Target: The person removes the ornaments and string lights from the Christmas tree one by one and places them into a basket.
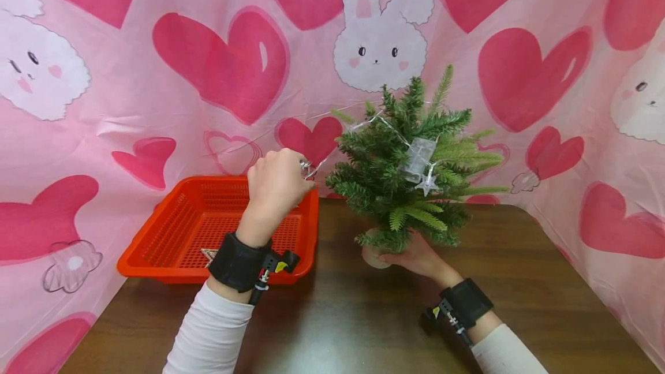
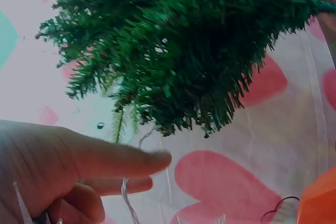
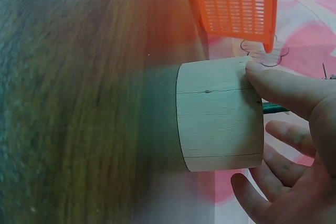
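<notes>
A small artificial Christmas tree stands right of centre in the head view. My right hand grips its round wooden base, thumb on the top edge and fingers at the far side. String lights on thin clear wire loop over the upper branches. Their clear battery box and a clear star hang on the front of the tree. Left of the branches, my left hand is raised and pinches a gathered part of the wire, which runs from the fingers to the tree.
An orange plastic basket sits on the left of the brown wooden table, under my left forearm. Inside it lies a star-shaped ornament, partly covered by the wrist band. A pink cloth with hearts and rabbits hangs behind and at both sides.
</notes>
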Demonstrator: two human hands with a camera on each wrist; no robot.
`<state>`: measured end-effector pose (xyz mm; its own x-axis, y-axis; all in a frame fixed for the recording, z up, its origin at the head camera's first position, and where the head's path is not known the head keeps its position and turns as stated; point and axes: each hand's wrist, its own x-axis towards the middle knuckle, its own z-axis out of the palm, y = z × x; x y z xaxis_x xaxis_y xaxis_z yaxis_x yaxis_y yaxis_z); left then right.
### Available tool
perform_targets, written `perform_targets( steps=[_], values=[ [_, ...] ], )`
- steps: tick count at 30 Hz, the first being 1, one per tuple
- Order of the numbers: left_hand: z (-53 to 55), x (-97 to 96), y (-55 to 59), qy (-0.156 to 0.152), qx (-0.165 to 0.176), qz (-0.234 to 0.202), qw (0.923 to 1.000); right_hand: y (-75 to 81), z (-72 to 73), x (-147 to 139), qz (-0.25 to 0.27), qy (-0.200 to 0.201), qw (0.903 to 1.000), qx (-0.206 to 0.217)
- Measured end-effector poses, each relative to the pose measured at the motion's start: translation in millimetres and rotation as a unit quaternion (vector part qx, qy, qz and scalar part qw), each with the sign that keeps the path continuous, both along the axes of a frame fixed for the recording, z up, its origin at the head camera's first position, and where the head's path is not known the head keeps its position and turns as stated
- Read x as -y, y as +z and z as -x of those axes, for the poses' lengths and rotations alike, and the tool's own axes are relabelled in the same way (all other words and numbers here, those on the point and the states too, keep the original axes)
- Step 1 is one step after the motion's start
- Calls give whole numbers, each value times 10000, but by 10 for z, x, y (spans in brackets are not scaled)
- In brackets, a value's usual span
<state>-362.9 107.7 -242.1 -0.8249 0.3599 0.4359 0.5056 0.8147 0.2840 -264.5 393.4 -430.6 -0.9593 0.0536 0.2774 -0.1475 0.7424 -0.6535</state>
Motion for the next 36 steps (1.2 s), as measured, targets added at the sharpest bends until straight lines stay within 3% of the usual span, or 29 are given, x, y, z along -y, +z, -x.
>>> perform_targets(
  steps=[3,6,14,18,21,27,32,36],
  values=[
    [97,-12,-42,-95,-303,-145,9994,12,-27,19,276,-37,9994,198],
    [181,-1,-53,-303,-352,-604,9971,28,-64,42,628,10,9974,353],
    [153,17,-36,-804,-137,-1414,9866,-3,-70,-7,1010,505,9933,241],
    [155,7,-63,-801,-102,-1946,9776,-17,-55,54,1199,712,9902,-60],
    [169,14,-96,-757,-261,-2473,9656,-24,-29,121,1003,813,9904,-503],
    [266,33,-138,-890,-535,-3220,9410,66,-59,274,789,566,9930,-674],
    [314,37,-143,-840,-475,-3336,9378,167,-129,362,792,193,9949,-596],
    [360,31,-141,-973,-418,-3512,9303,78,-89,322,451,62,9961,-760]
  ],
)
